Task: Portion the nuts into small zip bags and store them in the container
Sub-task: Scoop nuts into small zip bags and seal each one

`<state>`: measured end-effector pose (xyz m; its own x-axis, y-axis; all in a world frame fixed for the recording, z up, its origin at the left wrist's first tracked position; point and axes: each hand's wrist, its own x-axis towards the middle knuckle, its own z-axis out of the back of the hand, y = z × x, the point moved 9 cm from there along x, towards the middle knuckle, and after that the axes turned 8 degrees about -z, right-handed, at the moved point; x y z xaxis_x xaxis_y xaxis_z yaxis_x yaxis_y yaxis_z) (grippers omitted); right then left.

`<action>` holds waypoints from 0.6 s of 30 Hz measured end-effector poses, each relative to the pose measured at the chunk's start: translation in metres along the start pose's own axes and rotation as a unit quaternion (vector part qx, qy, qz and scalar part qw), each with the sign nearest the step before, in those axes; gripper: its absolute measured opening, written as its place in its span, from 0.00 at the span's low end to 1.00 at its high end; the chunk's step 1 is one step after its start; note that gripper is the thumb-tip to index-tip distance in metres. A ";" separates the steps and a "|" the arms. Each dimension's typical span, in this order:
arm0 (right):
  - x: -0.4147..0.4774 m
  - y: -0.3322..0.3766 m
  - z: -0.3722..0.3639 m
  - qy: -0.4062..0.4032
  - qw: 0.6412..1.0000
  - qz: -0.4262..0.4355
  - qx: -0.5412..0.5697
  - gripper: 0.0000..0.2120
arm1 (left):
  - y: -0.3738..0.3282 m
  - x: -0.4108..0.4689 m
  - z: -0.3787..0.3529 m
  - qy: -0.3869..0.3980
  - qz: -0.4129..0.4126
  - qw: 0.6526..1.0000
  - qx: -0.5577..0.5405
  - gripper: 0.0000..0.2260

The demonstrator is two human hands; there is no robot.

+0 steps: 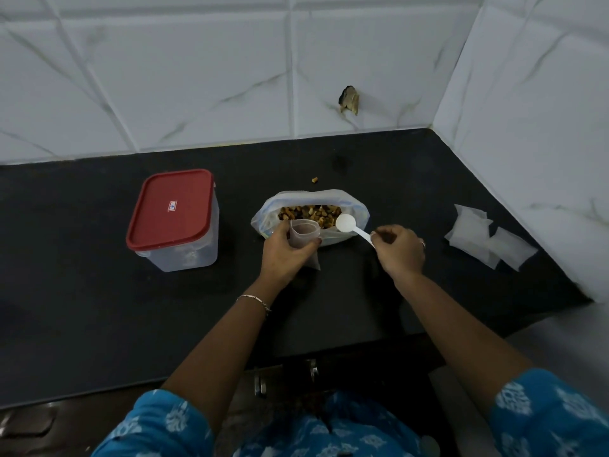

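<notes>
Your left hand grips one small zip bag upright with its mouth open, at the near edge of the large bag. Whether anything lies inside the small one cannot be told. Your right hand pinches the handle of one white scoop, whose empty bowl hovers over the mixed nuts in the large bag's open mouth. The two hands are apart. One stray nut lies on the black counter behind the large bag. To the left, well apart, stands one clear container, closed by a red lid. To the right lies a pile of flat small bags, which overlap too much for a sure count.
</notes>
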<state>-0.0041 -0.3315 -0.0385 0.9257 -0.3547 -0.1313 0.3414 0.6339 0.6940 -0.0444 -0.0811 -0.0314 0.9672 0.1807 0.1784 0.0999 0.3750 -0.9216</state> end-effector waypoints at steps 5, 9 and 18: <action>-0.049 0.057 0.003 0.046 0.970 0.223 0.090 0.13 | 0.000 -0.015 0.014 -0.032 -0.008 0.998 0.055 0.16; -0.093 0.095 -0.022 0.214 0.914 0.343 0.028 0.16 | -0.011 -0.028 0.025 -0.047 -0.026 0.997 0.049 0.19; -0.118 0.155 -0.027 0.232 0.864 0.434 -0.100 0.07 | -0.021 -0.045 0.052 -0.031 0.002 0.997 -0.069 0.20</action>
<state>-0.0564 -0.1730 0.0652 0.7965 0.5999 0.0754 -0.5372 0.6450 0.5434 -0.1025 -0.0499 -0.0021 0.9519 0.2393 0.1914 0.1313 0.2457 -0.9604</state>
